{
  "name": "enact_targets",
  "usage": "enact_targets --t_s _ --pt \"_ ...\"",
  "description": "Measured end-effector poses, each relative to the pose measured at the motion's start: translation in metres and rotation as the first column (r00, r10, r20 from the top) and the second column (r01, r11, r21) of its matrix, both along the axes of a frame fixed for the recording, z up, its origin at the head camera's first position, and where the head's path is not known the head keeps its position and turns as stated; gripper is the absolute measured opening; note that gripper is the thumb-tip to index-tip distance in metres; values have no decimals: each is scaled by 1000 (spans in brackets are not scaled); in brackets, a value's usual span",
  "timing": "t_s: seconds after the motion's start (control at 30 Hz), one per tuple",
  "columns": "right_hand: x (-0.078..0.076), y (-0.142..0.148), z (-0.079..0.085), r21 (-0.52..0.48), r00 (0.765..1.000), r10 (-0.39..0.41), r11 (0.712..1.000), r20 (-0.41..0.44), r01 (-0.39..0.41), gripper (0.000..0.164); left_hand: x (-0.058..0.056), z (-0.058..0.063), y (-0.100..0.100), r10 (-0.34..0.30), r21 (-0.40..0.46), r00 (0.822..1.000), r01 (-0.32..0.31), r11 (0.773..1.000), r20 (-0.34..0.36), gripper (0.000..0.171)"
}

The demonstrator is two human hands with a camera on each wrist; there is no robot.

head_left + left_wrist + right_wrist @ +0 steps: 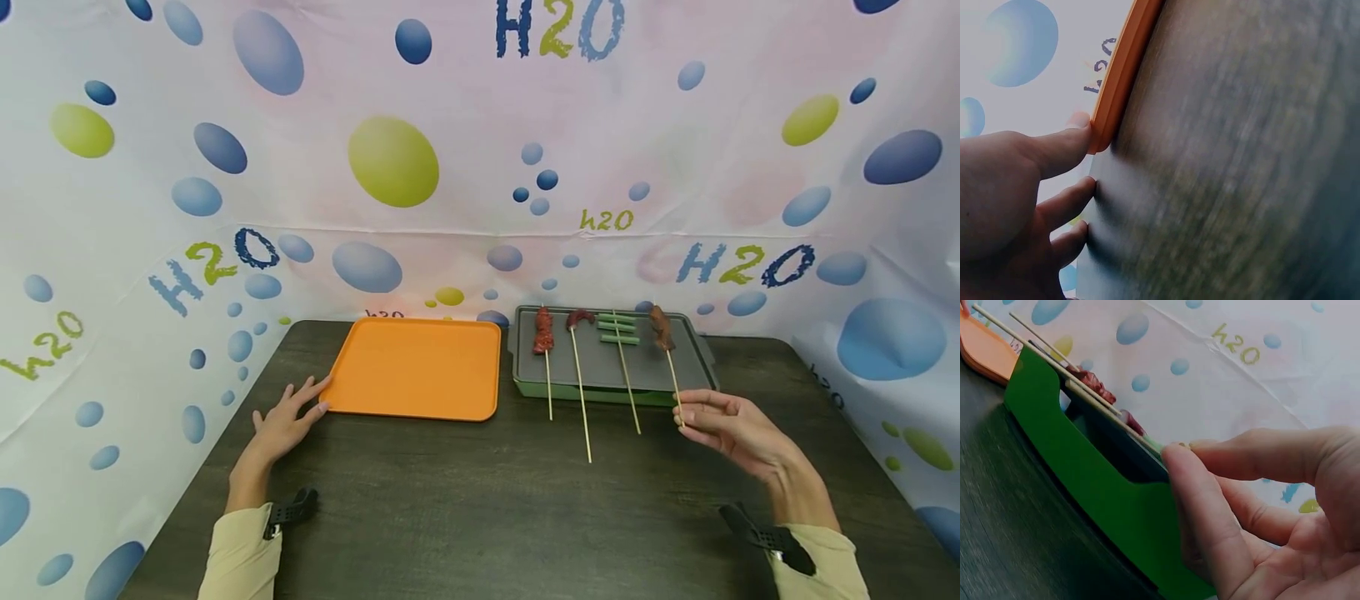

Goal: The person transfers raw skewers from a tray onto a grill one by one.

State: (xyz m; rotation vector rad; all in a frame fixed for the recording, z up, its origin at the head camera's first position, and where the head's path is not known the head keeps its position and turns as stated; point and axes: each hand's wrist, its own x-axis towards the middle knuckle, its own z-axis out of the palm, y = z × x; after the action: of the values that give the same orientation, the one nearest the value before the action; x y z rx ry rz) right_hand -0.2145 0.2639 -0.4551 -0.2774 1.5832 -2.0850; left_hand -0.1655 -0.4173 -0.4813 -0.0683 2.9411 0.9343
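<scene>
My right hand (738, 429) pinches the lower stick of a brown meat skewer (662, 328) between thumb and fingers. The meat end lies over the right part of a grey grill plate (525, 367) on a green base (1085, 440). Left of it on the plate lie a green vegetable skewer (618, 328), a skewer with a curled dark red piece (580, 319) and a red meat skewer (543, 330), sticks toward me. My left hand (285, 423), fingers spread, touches the near left corner of an orange tray (414, 414); its thumb (1066, 150) meets the rim.
The tray stands left of the grill with a narrow gap between them, both toward the back of the dark wooden table (465, 517). Behind and at the sides hangs a white sheet (465, 100) with coloured dots. Several stick ends jut past the grill's front edge.
</scene>
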Motion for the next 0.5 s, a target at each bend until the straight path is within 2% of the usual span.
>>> enact_targets --t_s 0.2,0.5 --pt "-2 6 -6 -31 999 53 998 13 -52 35 1 2 0 -8 6 1000 8 1000 -11 63" --pt "-2 9 -12 -52 998 50 998 43 -48 34 0 1 1 -15 12 1000 15 1000 -1 64"
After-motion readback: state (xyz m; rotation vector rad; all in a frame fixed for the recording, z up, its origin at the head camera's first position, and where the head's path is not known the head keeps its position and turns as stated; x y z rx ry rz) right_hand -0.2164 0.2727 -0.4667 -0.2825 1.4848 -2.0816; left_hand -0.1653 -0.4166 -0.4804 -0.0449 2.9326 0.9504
